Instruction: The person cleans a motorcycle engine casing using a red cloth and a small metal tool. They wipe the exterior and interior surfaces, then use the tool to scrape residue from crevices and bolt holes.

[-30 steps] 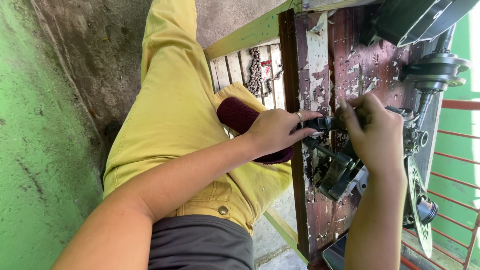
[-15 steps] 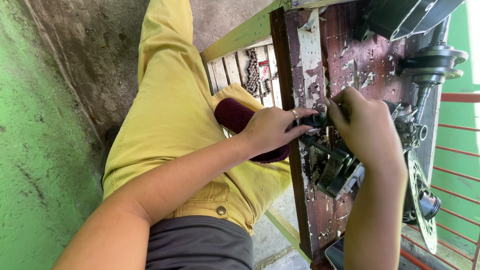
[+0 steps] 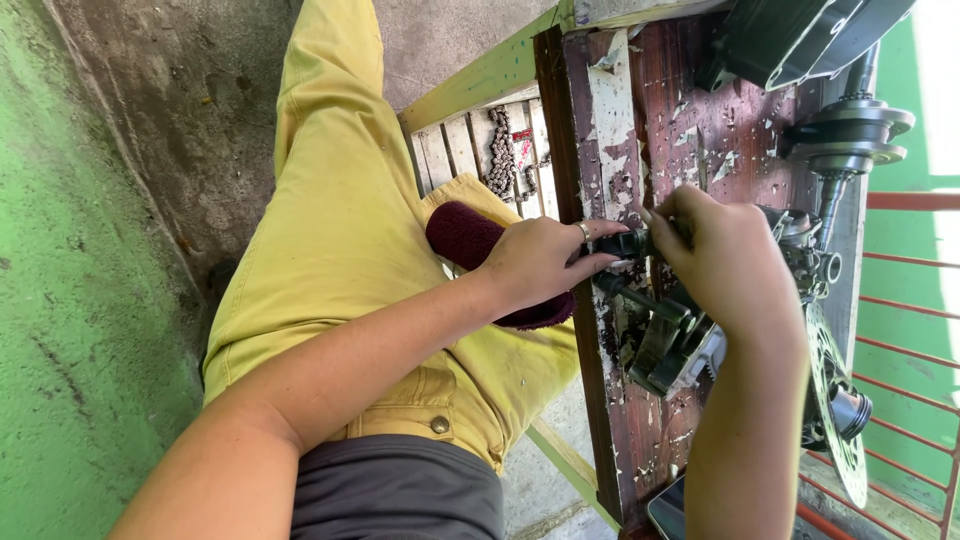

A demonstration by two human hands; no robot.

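My left hand, a ring on one finger, pinches a small dark metal part at the edge of a worn wooden workbench. My right hand closes over the same part from the other side, its fingers curled around it. Just below the hands lies a cluster of greasy dark engine parts with a shaft. A dark red cloth rests on my thigh under the left wrist.
A crankshaft and a toothed sprocket wheel lie on the bench's far side. A black cover sits at the top. A chain lies on slats below. A phone rests at the bench corner.
Both hands have stayed on the small part; the right hand has shifted slightly toward the left hand, covering more of it. The view has drifted a little.
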